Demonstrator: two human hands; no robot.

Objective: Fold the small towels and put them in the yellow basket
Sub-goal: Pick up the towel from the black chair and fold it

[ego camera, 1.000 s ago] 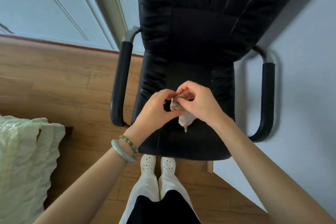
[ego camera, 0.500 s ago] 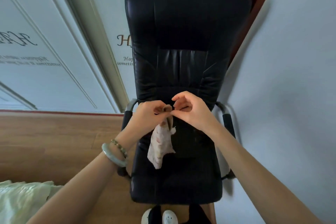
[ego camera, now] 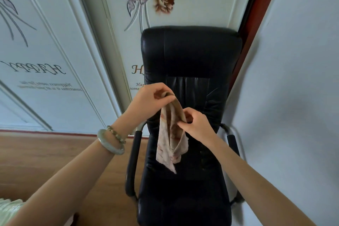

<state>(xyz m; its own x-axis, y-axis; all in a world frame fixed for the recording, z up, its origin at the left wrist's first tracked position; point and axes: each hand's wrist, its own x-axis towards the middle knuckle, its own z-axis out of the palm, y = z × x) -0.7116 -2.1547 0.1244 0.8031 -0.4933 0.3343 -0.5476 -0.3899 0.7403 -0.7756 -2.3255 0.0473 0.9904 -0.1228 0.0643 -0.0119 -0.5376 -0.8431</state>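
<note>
1. While standing before the black office chair (ego camera: pixel 190 57), held the small towel (ego camera: pixel 169 145) up in the air, in front of the lower backrest and above the seat.
2. Pinched the towel's top end with the left hand (ego camera: pixel 149 100), thumb and curled fingers closed on the bunched fabric.
3. Gripped one long edge further down with the right hand (ego camera: pixel 198 127), fingertips curled tight on the cloth, just below and to the right of the left hand.
4. Let the towel hang lengthwise between the two grips, loosely doubled into a narrow strip, beige with a reddish-pink print, lowest corner pointing down over the seat.
5. Wore a pale green bangle (ego camera: pixel 110 144) and a bead bracelet (ego camera: pixel 117 134) side by side on the left wrist.
6. Faced white cabinet doors (ego camera: pixel 55 33) behind the chair, decorated with painted flowers and the word "HAPPY" in script.
7. Stood on a wooden floor (ego camera: pixel 45 156) left of the chair, with a plain pale wall (ego camera: pixel 297 79) to its right.
8. Caught a scrap of pale green bedding (ego camera: pixel 9 205) in the lower-left corner, well apart from the towel.
</note>
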